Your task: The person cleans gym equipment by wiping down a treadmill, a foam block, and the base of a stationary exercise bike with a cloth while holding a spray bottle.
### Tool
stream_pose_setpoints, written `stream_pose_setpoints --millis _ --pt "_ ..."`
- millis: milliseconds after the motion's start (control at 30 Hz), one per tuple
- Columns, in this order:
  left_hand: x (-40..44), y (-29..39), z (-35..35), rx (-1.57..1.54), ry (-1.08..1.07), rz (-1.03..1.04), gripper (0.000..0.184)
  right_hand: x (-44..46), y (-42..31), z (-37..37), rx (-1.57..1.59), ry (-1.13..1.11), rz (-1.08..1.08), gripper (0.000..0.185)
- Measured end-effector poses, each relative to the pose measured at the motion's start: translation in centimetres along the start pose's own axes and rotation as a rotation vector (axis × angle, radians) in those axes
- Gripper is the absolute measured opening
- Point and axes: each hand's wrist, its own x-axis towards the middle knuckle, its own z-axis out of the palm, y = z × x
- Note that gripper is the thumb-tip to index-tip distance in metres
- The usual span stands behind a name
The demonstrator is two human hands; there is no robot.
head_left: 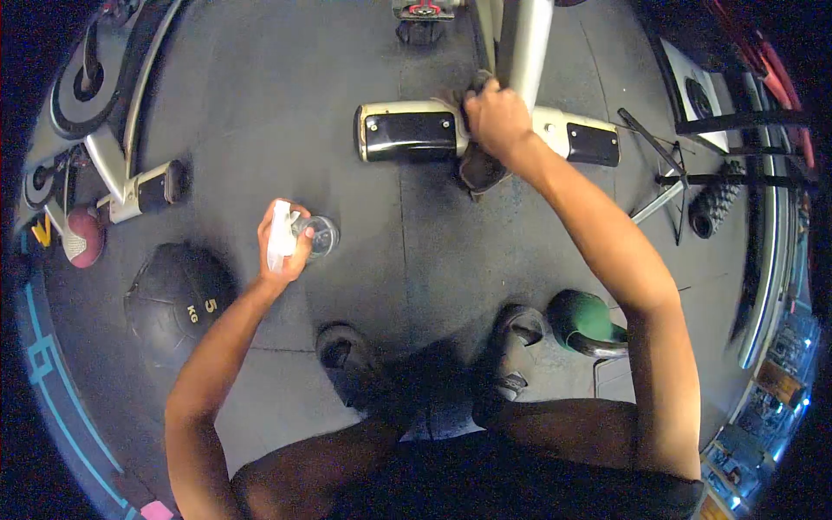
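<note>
My left hand (296, 260) is closed round a clear spray bottle (323, 237) with a white trigger head, held above the dark floor. Farther forward, my right hand (500, 121) is closed on a dark cloth (483, 170), pressing it where the pale upright post of a gym machine (530, 54) meets its cross foot. Part of the cloth hangs below the hand, over the foot's edge. Black plates with screws cover both ends of the white foot bar (452, 108). My palm and fingers hide the middle of the cloth.
A black 5 KG medicine ball (178, 299) lies at left, near another machine's foot (143, 192) and a reddish ball (85, 236). A green kettlebell (579, 319) stands beside my right shoe (520, 342). At right are a thin black stand (672, 173) and a foam roller (715, 201).
</note>
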Motion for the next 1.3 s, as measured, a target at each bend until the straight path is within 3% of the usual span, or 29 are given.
stream_pose_setpoints --millis 167,300,500,600,700,833,967,1000,1067,1200,1300 --pt "-0.1 -0.3 -0.4 0.035 -0.032 0.006 0.030 -2.5 0.1 -3.8 0.043 -0.104 -0.091 0.017" --pt "0.0 -0.5 -0.2 0.039 -0.015 0.033 0.030 -3.6 2.6 -5.1 0.111 -0.071 0.021 0.018" --pt "0.1 0.1 -0.2 0.056 -0.024 -0.011 0.031 -1.3 8.6 -8.9 0.202 0.588 0.072 0.064" --pt "0.1 -0.1 -0.2 0.068 -0.025 0.003 0.030 0.7 9.2 -10.5 0.349 0.333 0.188 0.055" --pt "0.0 -0.1 -0.3 0.122 -0.044 -0.020 0.030 2.1 9.9 -2.6 0.177 0.594 0.074 0.055" --pt "-0.2 -0.1 -0.1 0.137 -0.026 -0.048 0.028 -0.4 8.2 -0.4 0.311 0.572 0.158 0.056" --pt "-0.1 0.3 -0.1 0.087 -0.033 -0.076 0.025 -4.3 6.8 2.0 0.370 0.483 0.085 0.058" --pt "-0.1 0.2 -0.1 0.086 -0.034 -0.070 0.024 -5.6 6.3 2.5 0.381 0.368 0.098 0.059" --pt "0.0 0.1 -0.1 0.081 -0.038 -0.055 0.024 -8.0 6.3 4.1 0.314 0.383 -0.051 0.059" --pt "0.4 0.6 -0.1 0.090 -0.066 -0.044 0.026 -12.0 7.8 5.4 0.220 0.175 -0.248 0.064" --pt "0.3 0.6 -0.1 0.078 -0.082 -0.088 0.027 -14.4 10.4 6.1 0.073 0.170 -0.320 0.050"
